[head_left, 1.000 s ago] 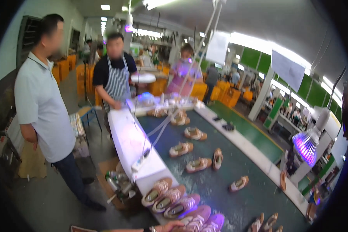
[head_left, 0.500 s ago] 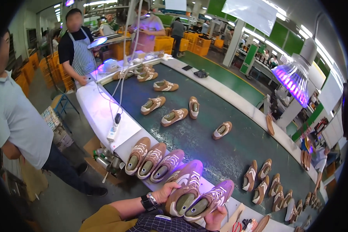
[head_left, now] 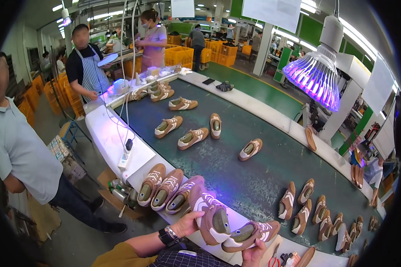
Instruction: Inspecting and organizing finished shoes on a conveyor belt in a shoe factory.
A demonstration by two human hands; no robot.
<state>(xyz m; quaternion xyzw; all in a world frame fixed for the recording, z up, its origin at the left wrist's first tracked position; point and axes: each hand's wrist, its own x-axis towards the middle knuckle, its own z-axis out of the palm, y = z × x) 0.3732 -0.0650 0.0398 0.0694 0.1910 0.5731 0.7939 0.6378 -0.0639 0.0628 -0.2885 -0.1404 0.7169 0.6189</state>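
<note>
My left hand [head_left: 187, 224] is closed on the side of a brown sneaker [head_left: 203, 205] with white stripes, held tilted above the white bench edge. In my right hand [head_left: 254, 253] is a matching sneaker [head_left: 267, 228], gripped from below near its side, its toe pointing right. The two heels come close together, with the green insoles and a small round mark inside facing me. Left of them stand several similar sneakers in a row, the nearest [head_left: 182, 194] beside the shoe in my left hand. Fingers under both shoes are partly hidden.
A dark green conveyor [head_left: 236, 178] carries several sneakers. A glowing purple lamp [head_left: 314, 78] hangs at the right. Red-handled pliers [head_left: 274, 259] lie near my right hand. A power strip [head_left: 124, 159] with cables rests on the left ledge. One person [head_left: 22, 147] stands at left, another [head_left: 87, 66] behind.
The two held sneakers have turned apart: the left one tilts more, while the right one has swung its toe to the right. The whole view has shifted a little.
</note>
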